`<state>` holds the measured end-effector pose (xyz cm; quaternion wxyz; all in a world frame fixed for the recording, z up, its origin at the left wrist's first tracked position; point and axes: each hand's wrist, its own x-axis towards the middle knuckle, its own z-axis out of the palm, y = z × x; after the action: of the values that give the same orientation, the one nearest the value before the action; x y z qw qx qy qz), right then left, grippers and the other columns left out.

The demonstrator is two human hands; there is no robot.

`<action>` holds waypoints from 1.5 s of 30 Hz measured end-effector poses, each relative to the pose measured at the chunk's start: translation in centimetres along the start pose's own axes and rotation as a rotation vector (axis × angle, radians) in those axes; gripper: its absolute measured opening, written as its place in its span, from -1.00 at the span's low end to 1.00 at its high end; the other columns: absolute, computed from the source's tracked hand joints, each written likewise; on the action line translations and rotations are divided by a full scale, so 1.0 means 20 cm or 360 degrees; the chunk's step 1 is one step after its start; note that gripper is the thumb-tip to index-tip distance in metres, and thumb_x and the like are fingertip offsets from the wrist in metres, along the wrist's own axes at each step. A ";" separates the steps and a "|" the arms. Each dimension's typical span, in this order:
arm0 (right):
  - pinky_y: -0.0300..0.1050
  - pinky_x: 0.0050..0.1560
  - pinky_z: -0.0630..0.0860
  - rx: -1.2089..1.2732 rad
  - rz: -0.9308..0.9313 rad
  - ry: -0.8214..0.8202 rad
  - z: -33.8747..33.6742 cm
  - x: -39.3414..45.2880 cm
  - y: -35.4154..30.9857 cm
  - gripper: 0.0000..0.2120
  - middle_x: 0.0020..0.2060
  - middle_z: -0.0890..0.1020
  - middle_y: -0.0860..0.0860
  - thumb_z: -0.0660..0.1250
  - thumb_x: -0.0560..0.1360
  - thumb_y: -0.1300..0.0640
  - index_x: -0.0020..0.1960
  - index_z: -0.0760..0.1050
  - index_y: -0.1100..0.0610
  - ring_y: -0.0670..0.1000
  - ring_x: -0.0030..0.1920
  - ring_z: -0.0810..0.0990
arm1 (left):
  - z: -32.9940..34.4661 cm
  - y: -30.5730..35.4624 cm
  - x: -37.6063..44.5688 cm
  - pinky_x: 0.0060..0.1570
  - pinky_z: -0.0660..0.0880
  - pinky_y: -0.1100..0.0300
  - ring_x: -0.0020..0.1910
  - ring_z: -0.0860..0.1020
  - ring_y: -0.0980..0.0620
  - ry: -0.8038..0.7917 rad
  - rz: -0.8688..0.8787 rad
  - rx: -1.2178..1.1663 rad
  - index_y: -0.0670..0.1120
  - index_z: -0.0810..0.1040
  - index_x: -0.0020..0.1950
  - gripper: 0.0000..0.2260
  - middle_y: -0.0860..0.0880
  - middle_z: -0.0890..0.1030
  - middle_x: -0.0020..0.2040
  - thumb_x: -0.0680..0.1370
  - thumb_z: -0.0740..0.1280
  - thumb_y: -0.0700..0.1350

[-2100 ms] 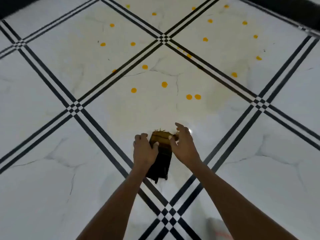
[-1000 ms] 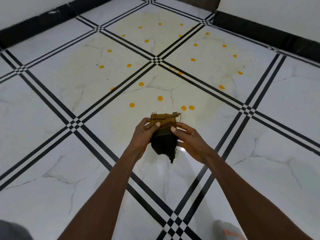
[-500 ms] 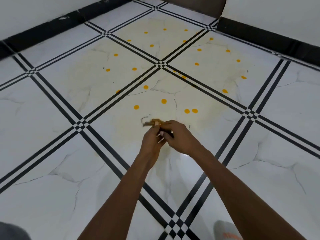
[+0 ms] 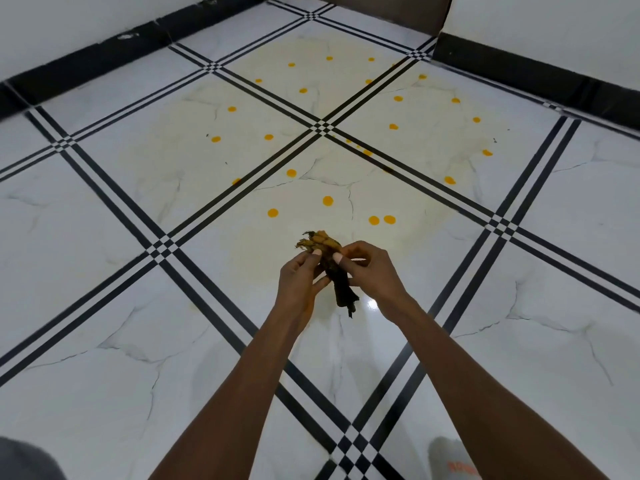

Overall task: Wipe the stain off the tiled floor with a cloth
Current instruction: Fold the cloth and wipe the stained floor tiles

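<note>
The left hand (image 4: 298,279) and the right hand (image 4: 372,271) meet in the air above the floor, both pinched closed on the cloth (image 4: 334,268) between them. Thumbs and forefingers nip the rag near its upper part, the remaining fingers of the right hand curled loosely behind it. The cloth is bunched into a narrow, crumpled strip: dark, almost black fabric in the lower part that hangs below the hands in a ragged point, with a yellow-ochre, frayed top poking out above the fingertips. No writing shows on it.

Beyond the hands lies the stain (image 4: 311,161), a wide pale yellowish film spread across several tiles, dotted with small round bright orange-yellow spots; its nearest edge sits on the floor just past and below the hands. The tiled floor (image 4: 104,306) is glossy white marble-look squares with thin grey veins, edged by triple black lines that form small checkered crossings. A black skirting (image 4: 536,71) runs along white walls. At the bottom right edge a pale shoe (image 4: 450,459) carries orange lettering too blurred to read.
</note>
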<state>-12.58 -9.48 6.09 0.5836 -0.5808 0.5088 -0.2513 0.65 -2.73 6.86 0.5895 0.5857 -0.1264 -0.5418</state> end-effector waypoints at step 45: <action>0.41 0.63 -0.11 -0.1852 -0.0462 -0.0210 -0.16 0.80 0.40 -0.39 0.71 0.02 0.06 0.02 0.69 -0.26 0.68 0.12 -0.08 0.19 0.70 -0.05 | -0.26 0.06 0.76 0.07 0.50 0.05 0.08 0.58 -0.11 0.0514 0.0432 0.1782 -0.15 0.59 0.13 -0.88 -0.13 0.59 0.07 0.61 0.33 -0.19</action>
<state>-12.07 -23.43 -5.59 0.1603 -0.8826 0.4411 0.0279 11.19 -12.12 -0.99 0.2669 0.8609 -0.3750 -0.2168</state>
